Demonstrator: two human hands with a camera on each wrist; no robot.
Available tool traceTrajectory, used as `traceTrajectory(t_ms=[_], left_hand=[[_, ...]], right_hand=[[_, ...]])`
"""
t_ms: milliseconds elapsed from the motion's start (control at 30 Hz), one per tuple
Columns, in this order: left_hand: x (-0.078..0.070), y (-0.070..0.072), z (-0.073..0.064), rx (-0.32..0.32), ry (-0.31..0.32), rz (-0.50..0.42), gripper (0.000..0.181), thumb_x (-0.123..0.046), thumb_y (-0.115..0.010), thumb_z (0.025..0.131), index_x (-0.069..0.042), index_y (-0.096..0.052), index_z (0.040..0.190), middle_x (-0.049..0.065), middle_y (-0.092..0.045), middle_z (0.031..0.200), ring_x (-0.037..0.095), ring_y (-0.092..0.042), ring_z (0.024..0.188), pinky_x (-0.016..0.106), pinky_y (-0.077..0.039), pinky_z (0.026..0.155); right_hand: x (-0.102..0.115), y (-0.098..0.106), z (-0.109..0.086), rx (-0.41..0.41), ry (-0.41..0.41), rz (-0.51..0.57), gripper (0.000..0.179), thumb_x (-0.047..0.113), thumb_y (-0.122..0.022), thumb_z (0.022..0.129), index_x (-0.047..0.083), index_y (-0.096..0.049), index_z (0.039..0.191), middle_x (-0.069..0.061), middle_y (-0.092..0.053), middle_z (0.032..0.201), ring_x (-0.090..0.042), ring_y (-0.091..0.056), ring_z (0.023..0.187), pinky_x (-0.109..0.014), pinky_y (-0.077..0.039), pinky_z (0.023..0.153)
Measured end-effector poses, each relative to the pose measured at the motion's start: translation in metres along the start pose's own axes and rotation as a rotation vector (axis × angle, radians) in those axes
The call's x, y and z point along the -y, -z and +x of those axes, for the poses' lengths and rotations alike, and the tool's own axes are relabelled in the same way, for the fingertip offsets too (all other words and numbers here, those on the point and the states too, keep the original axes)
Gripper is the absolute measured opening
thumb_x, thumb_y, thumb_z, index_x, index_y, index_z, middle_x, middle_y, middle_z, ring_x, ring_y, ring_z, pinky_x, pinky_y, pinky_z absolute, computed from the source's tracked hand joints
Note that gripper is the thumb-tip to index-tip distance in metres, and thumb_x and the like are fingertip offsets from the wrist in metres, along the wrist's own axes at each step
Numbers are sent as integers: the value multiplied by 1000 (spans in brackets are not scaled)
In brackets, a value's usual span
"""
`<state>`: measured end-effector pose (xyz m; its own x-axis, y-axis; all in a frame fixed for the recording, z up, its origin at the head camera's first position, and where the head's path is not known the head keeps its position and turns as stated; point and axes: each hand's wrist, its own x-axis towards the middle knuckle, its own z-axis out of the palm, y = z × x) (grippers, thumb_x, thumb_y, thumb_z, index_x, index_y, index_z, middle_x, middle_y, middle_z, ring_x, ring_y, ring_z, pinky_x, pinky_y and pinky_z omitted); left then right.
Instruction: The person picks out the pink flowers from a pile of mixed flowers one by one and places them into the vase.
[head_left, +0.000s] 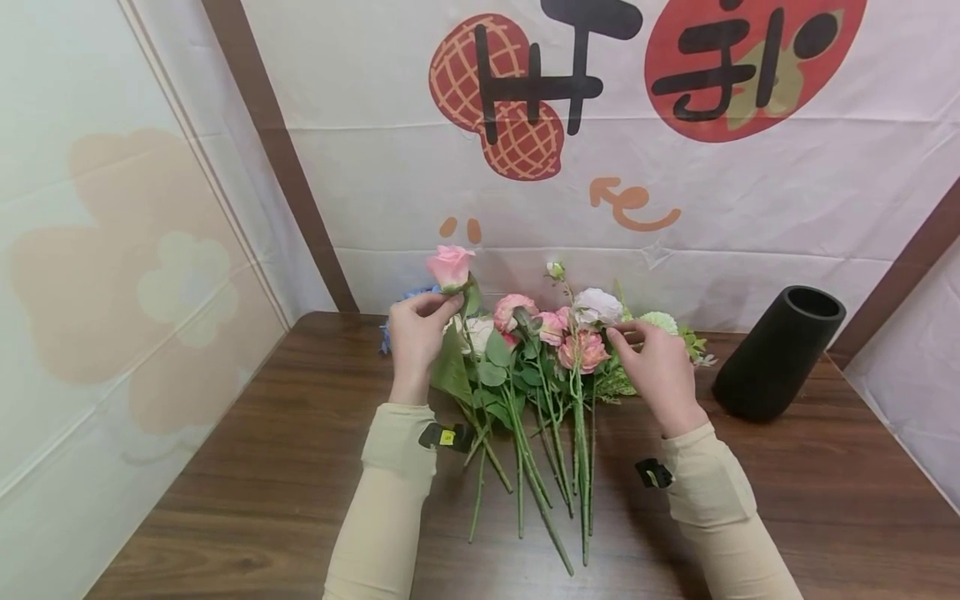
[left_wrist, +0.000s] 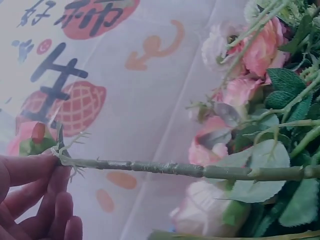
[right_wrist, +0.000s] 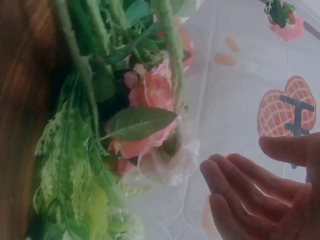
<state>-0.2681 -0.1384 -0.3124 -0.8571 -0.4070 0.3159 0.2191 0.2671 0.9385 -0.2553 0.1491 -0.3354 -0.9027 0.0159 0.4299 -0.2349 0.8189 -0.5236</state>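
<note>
While the left hand (head_left: pixel 417 337) pinches the pink rose (head_left: pixel 449 267), the right hand (head_left: pixel 662 367), fingers loosely parted, holds nothing
Probably light, soft-petalled (stem (left_wrist: pixel 185 169) stiffer): grip the stem's far end

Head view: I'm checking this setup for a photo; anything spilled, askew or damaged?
Nothing looks spilled or damaged. The black, tapered vase appears to lean right, but the brown wall strip beside it slants likewise, so camera perspective probably explains it.
</note>
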Motion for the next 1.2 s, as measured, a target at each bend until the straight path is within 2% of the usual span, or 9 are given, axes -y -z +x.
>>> traceTrajectory(t_ms=[167, 400, 667, 967, 1200], left_hand=[[-8, 4, -3, -35, -18, -44, 18, -19, -76, 79, -2, -75, 87, 15, -73, 87, 15, -65, 77, 24, -49, 66], [-18, 7, -6, -114, -61, -16, 19, -24, -76, 79, -7, -76, 88, 11, -74, 87, 14, -67, 80, 26, -50, 70], [-34, 9, -15, -199, -139, -129, 17, -23, -76, 80, -7, -77, 86, 10, -74, 84, 10, -67, 75, 23, -50, 66], [-44, -4, -22, -215, -178, -270, 15, -18, -77, 79, -4, -76, 86, 14, -74, 84, 9, -68, 73, 24, -53, 72], [-53, -24, -33, -165, -178, -365, 15, -12, -75, 81, 2, -75, 87, 18, -72, 82, 10, -65, 66, 24, -53, 68]], right_hand=[[5, 1, 2, -9, 9, 17, 31, 37, -57, 93, 13, -70, 109, -12, -73, 94, -25, -66, 70, -34, -47, 52], [11, 6, 3, -28, 5, 60, 30, 36, -57, 93, 13, -70, 108, -13, -73, 95, -27, -67, 73, -39, -50, 57], [19, 10, 3, -57, 7, 102, 35, 41, -56, 93, 12, -70, 108, -13, -73, 94, -26, -68, 74, -39, -51, 59], [31, 18, 3, -128, 58, 172, 36, 41, -58, 92, 10, -72, 104, -10, -73, 87, -24, -69, 76, -42, -53, 66], [45, 22, 1, -188, 105, 216, 27, 34, -63, 90, 12, -73, 101, -8, -74, 84, -21, -69, 74, -41, -55, 67]])
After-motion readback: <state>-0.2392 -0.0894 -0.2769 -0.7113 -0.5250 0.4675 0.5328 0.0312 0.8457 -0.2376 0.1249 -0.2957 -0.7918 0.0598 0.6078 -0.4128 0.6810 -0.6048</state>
